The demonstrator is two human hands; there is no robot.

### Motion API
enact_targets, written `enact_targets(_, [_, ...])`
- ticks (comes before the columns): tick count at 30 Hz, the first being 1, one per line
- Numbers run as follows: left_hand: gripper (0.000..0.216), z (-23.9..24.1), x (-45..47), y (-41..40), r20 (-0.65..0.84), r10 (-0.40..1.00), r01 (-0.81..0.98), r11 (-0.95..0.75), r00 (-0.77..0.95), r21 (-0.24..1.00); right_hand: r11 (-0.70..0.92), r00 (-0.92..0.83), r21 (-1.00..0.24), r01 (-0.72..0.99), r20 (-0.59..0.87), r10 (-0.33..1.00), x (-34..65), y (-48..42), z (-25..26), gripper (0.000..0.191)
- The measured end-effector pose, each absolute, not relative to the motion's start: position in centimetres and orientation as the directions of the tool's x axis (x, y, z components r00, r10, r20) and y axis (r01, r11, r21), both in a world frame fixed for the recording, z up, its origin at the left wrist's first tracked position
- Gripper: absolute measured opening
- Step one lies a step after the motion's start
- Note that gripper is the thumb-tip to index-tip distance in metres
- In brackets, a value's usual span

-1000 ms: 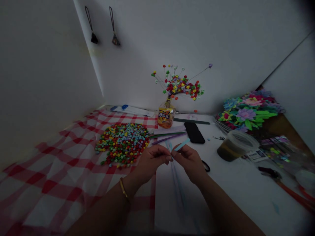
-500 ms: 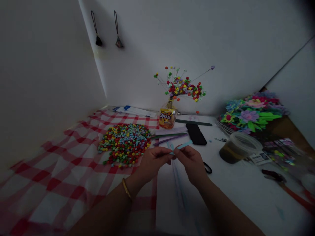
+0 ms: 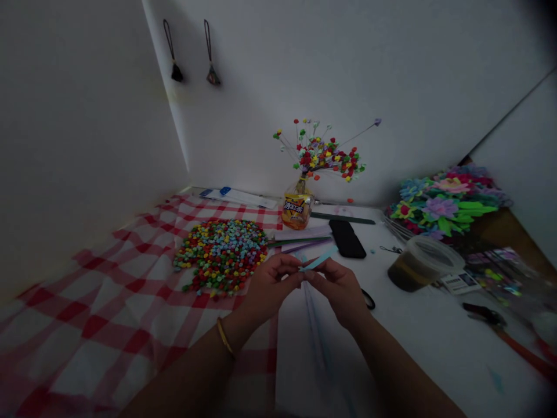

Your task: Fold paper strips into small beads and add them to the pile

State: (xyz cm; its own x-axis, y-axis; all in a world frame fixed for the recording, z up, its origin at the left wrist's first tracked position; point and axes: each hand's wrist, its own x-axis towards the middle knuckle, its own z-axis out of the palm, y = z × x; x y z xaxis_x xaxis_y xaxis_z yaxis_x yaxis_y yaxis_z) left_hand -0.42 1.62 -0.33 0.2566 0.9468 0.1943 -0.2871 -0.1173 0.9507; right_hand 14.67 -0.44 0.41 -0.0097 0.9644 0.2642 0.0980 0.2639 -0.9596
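Observation:
A light-blue paper strip (image 3: 321, 259) is pinched between the fingers of both hands, above the white tabletop. My left hand (image 3: 276, 283), with a gold bangle on its wrist, grips the strip's folded end between thumb and forefinger. Closed on the same strip from the other side is my right hand (image 3: 334, 288), its fingertips meeting the left ones. The strip's long free end slants up to the right. Fingers partly hide the fold. Below the hands lie pale paper strips (image 3: 314, 325). To the left is a heap of small colourful folded paper stars (image 3: 224, 255).
A bottle (image 3: 296, 210) holds stems topped with stars. Behind my right hand lies a black phone (image 3: 347, 238). Further right are a plastic tub of dark liquid (image 3: 413, 266), red-handled pruning shears (image 3: 487, 313) and fuzzy craft flowers (image 3: 444, 203). A red-and-white checked cloth (image 3: 130, 325) covers the left side.
The fingers have shifted around the fold, and the right thumb now presses lower, beside the left one. The strip's free end shows more fully, slanting up to the right.

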Motion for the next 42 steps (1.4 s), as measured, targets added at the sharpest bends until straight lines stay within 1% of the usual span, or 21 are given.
enact_targets(4, [0.012,-0.1,-0.5,1.4,0.272,0.933,-0.195,-0.229,0.235,0.954,0.433,-0.03,-0.867,0.247,0.44,0.897,14.8,-0.5,0.5,0.006])
enact_targets(6, [0.01,0.0,-0.5,1.3,0.261,0.927,-0.216,-0.206,0.268,0.954,0.492,-0.009,-0.804,0.334,0.52,0.854,14.9,-0.5,0.5,0.005])
enact_targets(9, [0.011,0.1,-0.5,1.4,0.186,0.895,-0.364,-0.029,0.404,0.931,0.583,-0.013,-0.664,0.469,0.655,0.756,15.4,-0.6,0.4,0.011])
enact_targets(11, [0.014,0.0,-0.5,1.5,0.136,0.867,-0.456,0.114,0.48,0.883,0.658,-0.096,-0.527,0.538,0.738,0.668,15.7,-0.6,0.5,0.017])
enact_targets(13, [0.013,-0.1,-0.6,1.6,0.08,0.851,-0.493,0.222,0.519,0.841,0.722,-0.196,-0.395,0.567,0.787,0.584,16.0,-0.5,0.7,0.022])
enact_targets(15, [0.011,-0.1,-0.8,1.7,0.032,0.833,-0.488,0.291,0.552,0.823,0.749,-0.243,-0.318,0.581,0.811,0.532,16.1,-0.5,0.8,0.025])
enact_targets(17, [0.01,-0.1,-0.9,1.7,0.006,0.821,-0.48,0.327,0.571,0.814,0.753,-0.25,-0.294,0.589,0.82,0.515,16.0,-0.5,0.8,0.025])
enact_targets(19, [0.009,-0.1,-0.9,1.8,0.019,0.817,-0.486,0.324,0.577,0.811,0.73,-0.229,-0.329,0.598,0.803,0.55,15.9,-0.5,0.8,0.022])
enact_targets(21, [0.007,-0.1,-0.9,1.8,0.051,0.829,-0.505,0.29,0.557,0.813,0.687,-0.194,-0.419,0.594,0.754,0.627,15.7,-0.5,0.8,0.02])
enact_targets(23, [0.008,-0.2,-0.8,1.9,0.081,0.851,-0.524,0.242,0.519,0.817,0.624,-0.157,-0.543,0.561,0.671,0.725,15.6,-0.5,0.8,0.017])
enact_targets(26, [0.009,-0.3,-0.8,1.9,0.114,0.876,-0.531,0.175,0.468,0.829,0.513,-0.118,-0.722,0.465,0.523,0.844,15.5,-0.6,1.0,0.011])
enact_targets(29, [0.009,-0.4,-0.8,2.0,0.137,0.885,-0.514,0.127,0.445,0.848,0.413,-0.108,-0.83,0.375,0.404,0.908,15.3,-0.8,1.4,0.008])
enact_targets(32, [0.009,-0.5,-0.8,2.0,0.144,0.889,-0.494,0.102,0.435,0.864,0.323,-0.078,-0.901,0.29,0.314,0.946,15.1,-1.0,1.7,0.007])
enact_targets(36, [0.01,-0.5,-0.8,2.0,0.147,0.895,-0.478,0.082,0.421,0.874,0.244,-0.046,-0.948,0.205,0.24,0.97,15.0,-0.8,1.3,0.007])
enact_targets(42, [0.011,-0.3,-0.8,2.0,0.162,0.902,-0.415,0.021,0.401,0.909,0.145,-0.072,-0.989,0.031,0.143,0.987,15.2,-0.7,1.1,0.019])
